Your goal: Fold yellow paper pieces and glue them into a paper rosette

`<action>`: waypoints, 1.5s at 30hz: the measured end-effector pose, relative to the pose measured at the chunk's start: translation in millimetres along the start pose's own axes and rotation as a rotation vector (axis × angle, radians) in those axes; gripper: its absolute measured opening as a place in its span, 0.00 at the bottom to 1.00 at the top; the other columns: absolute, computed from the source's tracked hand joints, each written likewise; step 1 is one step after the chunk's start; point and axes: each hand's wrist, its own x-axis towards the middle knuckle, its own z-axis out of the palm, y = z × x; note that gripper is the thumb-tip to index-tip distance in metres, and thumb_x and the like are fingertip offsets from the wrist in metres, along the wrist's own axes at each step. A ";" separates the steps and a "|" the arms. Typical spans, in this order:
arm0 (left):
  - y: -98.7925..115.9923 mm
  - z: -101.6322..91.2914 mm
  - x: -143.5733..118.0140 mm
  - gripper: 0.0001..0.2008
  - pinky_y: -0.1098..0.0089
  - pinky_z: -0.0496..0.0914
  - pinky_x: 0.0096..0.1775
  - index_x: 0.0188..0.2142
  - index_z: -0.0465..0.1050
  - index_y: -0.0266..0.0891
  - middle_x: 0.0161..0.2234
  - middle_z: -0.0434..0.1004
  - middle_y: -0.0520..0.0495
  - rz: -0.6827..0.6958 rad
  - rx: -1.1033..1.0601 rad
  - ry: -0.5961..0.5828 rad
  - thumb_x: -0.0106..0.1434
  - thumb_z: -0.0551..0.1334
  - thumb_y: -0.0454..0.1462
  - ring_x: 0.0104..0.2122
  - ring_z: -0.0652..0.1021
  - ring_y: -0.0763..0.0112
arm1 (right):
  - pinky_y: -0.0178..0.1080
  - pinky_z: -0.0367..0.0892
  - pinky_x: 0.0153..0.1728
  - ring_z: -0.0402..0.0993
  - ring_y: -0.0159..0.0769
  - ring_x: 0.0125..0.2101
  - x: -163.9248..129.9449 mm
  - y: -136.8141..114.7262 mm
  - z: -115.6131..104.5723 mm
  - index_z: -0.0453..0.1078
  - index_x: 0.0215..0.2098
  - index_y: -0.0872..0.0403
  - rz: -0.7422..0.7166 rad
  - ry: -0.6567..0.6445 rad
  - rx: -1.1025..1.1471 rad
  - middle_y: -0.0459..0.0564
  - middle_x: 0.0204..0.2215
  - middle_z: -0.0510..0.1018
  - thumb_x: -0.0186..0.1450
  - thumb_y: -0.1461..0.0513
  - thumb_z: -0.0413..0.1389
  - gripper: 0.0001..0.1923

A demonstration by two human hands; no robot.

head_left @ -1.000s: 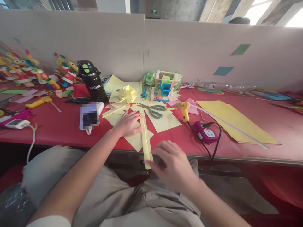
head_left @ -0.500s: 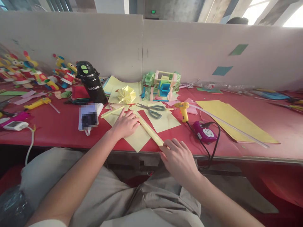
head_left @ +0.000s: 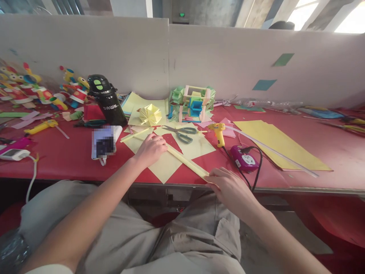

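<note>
A long folded yellow paper strip [head_left: 186,162] lies slanted across the red table [head_left: 65,160], over a yellow paper sheet [head_left: 165,167]. My left hand [head_left: 151,149] presses down on the strip's far end with fingers curled. My right hand [head_left: 231,188] pinches the strip's near end at the table's front edge. Grey-handled scissors [head_left: 182,133] lie just beyond the strip. A yellow glue gun [head_left: 217,132] stands to their right.
A black flask [head_left: 107,99], a yellow paper fan ball [head_left: 149,114] and a coloured paper cube frame [head_left: 194,102] stand at the back. A purple power socket [head_left: 244,160] with black cable sits right. Large yellow sheets [head_left: 279,144] lie far right; paper toys [head_left: 37,91] far left.
My right hand has swung the strip's near end to the right, turning it from straight toward me to a slant. My left hand has stayed on the far end, its fingers curling.
</note>
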 end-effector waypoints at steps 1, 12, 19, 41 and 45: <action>-2.0 0.1 0.9 0.17 0.54 0.65 0.50 0.34 0.79 0.41 0.39 0.81 0.44 0.025 0.000 -0.003 0.67 0.52 0.27 0.47 0.76 0.58 | 0.39 0.65 0.35 0.74 0.41 0.37 0.2 3.3 -2.4 0.79 0.37 0.51 -0.003 -0.020 0.015 0.52 0.35 0.79 0.68 0.68 0.52 0.13; -7.2 0.1 11.2 0.16 0.59 0.65 0.47 0.35 0.78 0.41 0.33 0.80 0.44 0.191 -0.009 0.001 0.68 0.53 0.28 0.38 0.77 0.62 | 0.39 0.70 0.36 0.79 0.41 0.37 3.1 28.7 -15.0 0.79 0.40 0.52 0.000 -0.071 0.117 0.54 0.39 0.82 0.67 0.69 0.47 0.18; -8.0 -1.4 22.9 0.16 0.60 0.64 0.43 0.31 0.75 0.39 0.31 0.78 0.45 0.236 0.149 -0.023 0.67 0.51 0.27 0.36 0.76 0.62 | 0.39 0.71 0.37 0.79 0.42 0.40 6.4 28.9 -14.3 0.77 0.43 0.53 0.061 -0.070 0.104 0.55 0.40 0.81 0.67 0.68 0.47 0.16; -7.0 7.0 28.7 0.10 0.62 0.64 0.38 0.30 0.73 0.37 0.30 0.76 0.46 0.227 0.181 0.036 0.64 0.57 0.26 0.34 0.75 0.63 | 0.38 0.62 0.35 0.73 0.40 0.38 23.2 18.2 -2.5 0.74 0.36 0.56 0.148 0.013 -0.116 0.53 0.35 0.77 0.72 0.65 0.48 0.12; -2.0 5.7 24.0 0.10 0.62 0.64 0.38 0.29 0.72 0.37 0.30 0.75 0.46 0.227 0.207 0.055 0.63 0.57 0.26 0.35 0.75 0.62 | 0.39 0.61 0.37 0.71 0.41 0.38 30.1 12.4 9.4 0.75 0.38 0.56 0.094 0.063 -0.146 0.53 0.35 0.77 0.70 0.68 0.50 0.11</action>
